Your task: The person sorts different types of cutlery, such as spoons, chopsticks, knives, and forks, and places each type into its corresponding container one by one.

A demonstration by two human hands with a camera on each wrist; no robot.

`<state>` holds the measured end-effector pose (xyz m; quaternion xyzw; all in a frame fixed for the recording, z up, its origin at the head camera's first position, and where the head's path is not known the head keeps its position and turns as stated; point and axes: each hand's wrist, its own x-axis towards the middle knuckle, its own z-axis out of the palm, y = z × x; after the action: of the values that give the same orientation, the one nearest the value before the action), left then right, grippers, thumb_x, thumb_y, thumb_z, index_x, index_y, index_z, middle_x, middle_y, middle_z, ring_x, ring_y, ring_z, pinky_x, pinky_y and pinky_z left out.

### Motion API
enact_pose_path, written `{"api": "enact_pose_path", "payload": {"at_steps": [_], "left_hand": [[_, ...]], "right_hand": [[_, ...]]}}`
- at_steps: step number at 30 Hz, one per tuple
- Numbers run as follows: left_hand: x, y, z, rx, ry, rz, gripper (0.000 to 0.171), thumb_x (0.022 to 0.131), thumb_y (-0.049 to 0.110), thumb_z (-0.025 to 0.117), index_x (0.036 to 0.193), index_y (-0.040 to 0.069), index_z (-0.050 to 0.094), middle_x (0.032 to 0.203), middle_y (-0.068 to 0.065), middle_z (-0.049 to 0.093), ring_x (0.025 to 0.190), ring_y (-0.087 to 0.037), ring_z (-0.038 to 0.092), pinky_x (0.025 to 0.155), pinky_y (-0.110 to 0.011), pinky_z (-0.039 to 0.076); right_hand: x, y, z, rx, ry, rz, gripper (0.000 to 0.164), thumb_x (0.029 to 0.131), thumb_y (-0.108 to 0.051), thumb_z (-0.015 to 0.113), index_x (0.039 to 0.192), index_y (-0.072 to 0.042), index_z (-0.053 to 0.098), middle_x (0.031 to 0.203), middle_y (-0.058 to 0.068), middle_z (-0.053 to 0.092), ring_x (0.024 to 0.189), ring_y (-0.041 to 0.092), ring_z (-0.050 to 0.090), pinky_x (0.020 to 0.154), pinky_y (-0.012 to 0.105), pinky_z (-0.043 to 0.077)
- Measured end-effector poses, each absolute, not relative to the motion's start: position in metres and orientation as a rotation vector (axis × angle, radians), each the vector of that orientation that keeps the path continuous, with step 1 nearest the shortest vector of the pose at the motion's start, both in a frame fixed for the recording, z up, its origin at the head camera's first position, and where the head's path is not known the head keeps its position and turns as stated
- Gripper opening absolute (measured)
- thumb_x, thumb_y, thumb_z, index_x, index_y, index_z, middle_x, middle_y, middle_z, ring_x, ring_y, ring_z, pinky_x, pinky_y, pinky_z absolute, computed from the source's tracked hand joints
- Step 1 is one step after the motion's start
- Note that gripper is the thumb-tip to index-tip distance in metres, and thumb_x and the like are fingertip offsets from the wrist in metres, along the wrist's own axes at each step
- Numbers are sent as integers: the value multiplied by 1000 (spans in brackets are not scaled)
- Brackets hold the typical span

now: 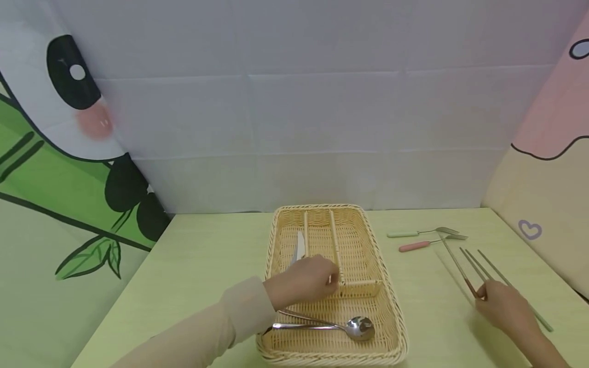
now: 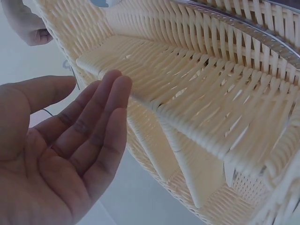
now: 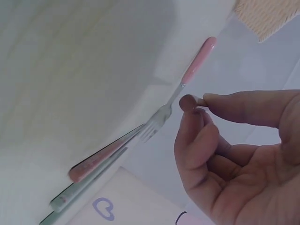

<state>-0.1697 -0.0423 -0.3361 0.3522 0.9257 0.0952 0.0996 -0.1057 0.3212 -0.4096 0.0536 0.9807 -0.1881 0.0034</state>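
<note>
My right hand (image 1: 506, 309) pinches a chopstick (image 1: 461, 268) by its brownish-red end, between thumb and fingertips. In the right wrist view that blunt end (image 3: 188, 103) points toward the camera. Under and beside this hand lie more chopsticks, one of them green (image 1: 544, 320). My left hand (image 1: 306, 278) is over the middle of a woven basket (image 1: 399, 319) with dividers. Its fingers are loosely bent and hold nothing, with the fingertips close to a divider (image 2: 187, 89) in the left wrist view. A knife (image 1: 301, 245) lies in the basket's left compartment, partly hidden by the hand.
A spoon (image 1: 360, 328) and another metal handle (image 1: 299, 315) lie in the basket's front compartment. Right of the basket, a green-handled fork (image 1: 403, 234) and a pink-handled fork (image 1: 414, 246) rest on the table (image 1: 207, 250). Printed cloth walls (image 1: 322, 112) surround the table's back and sides.
</note>
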Motion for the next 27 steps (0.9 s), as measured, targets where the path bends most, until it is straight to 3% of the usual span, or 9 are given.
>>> {"api": "enact_pose_path", "payload": {"at_steps": [5,17,27], "left_hand": [[-172,-41,-335,1050,2747,355,12,89,18,57,86,13,67,68,7,59,49,-3,46,45,-17,39],[-183,-34,-335,1049,2711,625,13,90,21,56,87,13,65,71,8,59,54,-2,49,51,-17,42],[-188,-33,-336,956,2616,909,14,91,20,55,89,10,64,76,3,64,59,-3,54,52,-19,44]], "right_hand": [[-105,305,-403,192,3095,-663,19,80,-7,52,90,8,58,77,12,64,61,16,53,54,34,42],[-103,265,-392,122,3206,-731,12,81,-5,54,87,5,57,66,2,56,57,14,47,50,28,36],[-100,233,-384,108,3149,-839,15,83,-4,52,92,7,56,64,2,52,50,12,43,41,24,34]]}}
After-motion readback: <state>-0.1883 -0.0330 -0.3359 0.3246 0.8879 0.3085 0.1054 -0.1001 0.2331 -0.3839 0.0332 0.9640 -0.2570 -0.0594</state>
